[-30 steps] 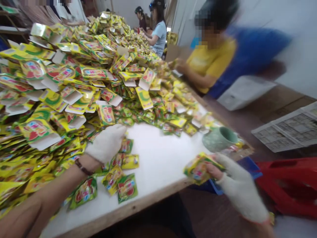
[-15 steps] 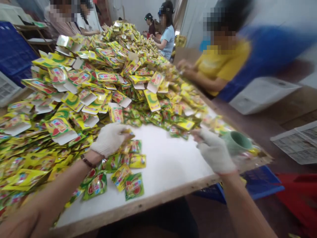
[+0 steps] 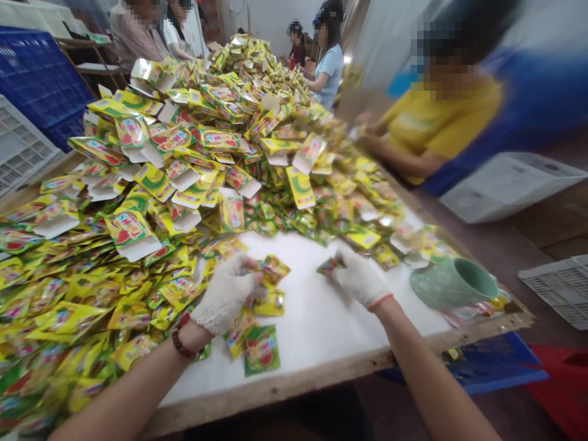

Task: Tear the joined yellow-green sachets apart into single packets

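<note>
My left hand (image 3: 229, 293), in a white knit glove, pinches a yellow candy packet (image 3: 274, 269) above the white tabletop (image 3: 316, 331). A small green packet (image 3: 329, 267) is between the fingers of my right hand (image 3: 361, 275), also gloved, a short way to the right. Below my left hand lie a yellow packet (image 3: 270, 303) and a green watermelon packet (image 3: 261, 350). Loose yellow packets (image 3: 68, 318) spread out to the left of my left wrist. Beyond both hands rises a large heap of small printed boxes (image 3: 220, 139), many with open flaps.
A green cup (image 3: 452, 283) lies on its side near the table's right corner. Blue crate (image 3: 487, 361) and red item (image 3: 563, 380) are below that edge. A person in yellow (image 3: 441, 122) works at the right side; other people stand farther back.
My right hand has moved left and nearer, now with a green packet. My left hand has moved right with a packet, off the cluster of packets. The view has shifted slightly.
</note>
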A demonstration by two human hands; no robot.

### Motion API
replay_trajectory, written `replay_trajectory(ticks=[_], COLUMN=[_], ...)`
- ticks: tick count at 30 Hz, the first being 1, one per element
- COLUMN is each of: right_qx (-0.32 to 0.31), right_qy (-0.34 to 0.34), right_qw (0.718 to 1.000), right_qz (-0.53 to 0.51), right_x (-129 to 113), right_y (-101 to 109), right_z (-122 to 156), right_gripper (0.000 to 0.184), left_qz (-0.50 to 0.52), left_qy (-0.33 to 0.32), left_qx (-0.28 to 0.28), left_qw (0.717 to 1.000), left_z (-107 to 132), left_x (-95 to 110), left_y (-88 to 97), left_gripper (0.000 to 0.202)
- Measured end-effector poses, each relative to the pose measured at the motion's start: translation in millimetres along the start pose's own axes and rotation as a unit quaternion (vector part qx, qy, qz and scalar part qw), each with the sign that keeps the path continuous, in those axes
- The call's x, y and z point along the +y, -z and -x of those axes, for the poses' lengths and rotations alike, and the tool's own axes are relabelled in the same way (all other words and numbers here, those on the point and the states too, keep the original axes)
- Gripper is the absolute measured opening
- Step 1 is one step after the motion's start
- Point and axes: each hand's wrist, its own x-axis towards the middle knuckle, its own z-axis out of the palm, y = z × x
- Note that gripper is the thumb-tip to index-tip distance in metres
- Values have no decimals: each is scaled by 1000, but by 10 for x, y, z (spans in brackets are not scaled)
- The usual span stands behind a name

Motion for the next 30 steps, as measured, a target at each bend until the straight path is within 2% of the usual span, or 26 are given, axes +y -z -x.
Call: replay_trajectory(ticks=[1, 3, 5, 8, 11, 15, 17, 19, 21, 23, 24, 25, 26, 27, 28, 29, 30], right_qx=[-30, -105, -149, -135, -139, -136, -105, -110, -147, -157, -144, -126, -111, -100, -91, -80, -70], right_qy=[1, 7, 13, 24, 32, 51, 55, 56, 52, 41, 33, 26, 24, 28, 38, 51, 64], right_qw=[996, 964, 937, 938, 938, 925, 915, 906, 902, 905, 909, 913, 917, 920, 922, 925, 929], right_qz=[-82, -244, -317, -318, -317, -352, -385, -406, -402, -393, -390, -386, -383, -379, -374, -367, -357], right_x=[-70, -226, -373, -513, -531, -487, -486, -502, -517, -517, -509, -499, -488, -476, -465, -456, -449], right_y=[-42, -144, -249, -364, -407, -430, -443, -442, -424, -400, -392, -390, -393, -402, -416, -432, -448], right_z=[71, 191, 271, 312, 303, 300, 310, 328, 348, 362, 364, 361, 354, 343, 330, 316, 301], right_gripper=[17, 21, 27, 31, 35, 34, 41, 48, 45, 39, 37, 36, 34, 33, 32, 30, 30], left_qz=[4, 17, 29, 27, 24, 29, 47, 59, 26, -93, -187, -297, -415, -516, -609, -678, -721], left_qy=[1, 7, 4, -19, -20, 17, 42, 58, 57, 9, -49, -119, -203, -277, -300, -288, -260], left_qx=[7, 6, -15, -64, -101, -126, -125, -134, -161, -193, -196, -187, -156, -104, -53, 11, 68], left_qw=[1000, 1000, 999, 997, 994, 991, 990, 987, 985, 977, 962, 929, 873, 804, 733, 676, 639], left_z=[10, 39, 74, 120, 141, 149, 161, 173, 164, 100, 40, -41, -140, -254, -376, -499, -619], left_x=[-12, -38, -73, -125, -135, -99, -97, -107, -91, -3, 77, 179, 295, 417, 535, 639, 722], left_y=[-10, -33, -52, -63, -66, -93, -116, -130, -111, -35, 23, 91, 162, 228, 282, 320, 338], left_gripper=[33, 32, 31, 32, 33, 37, 40, 43, 41, 32, 27, 23, 18, 18, 21, 25, 33])
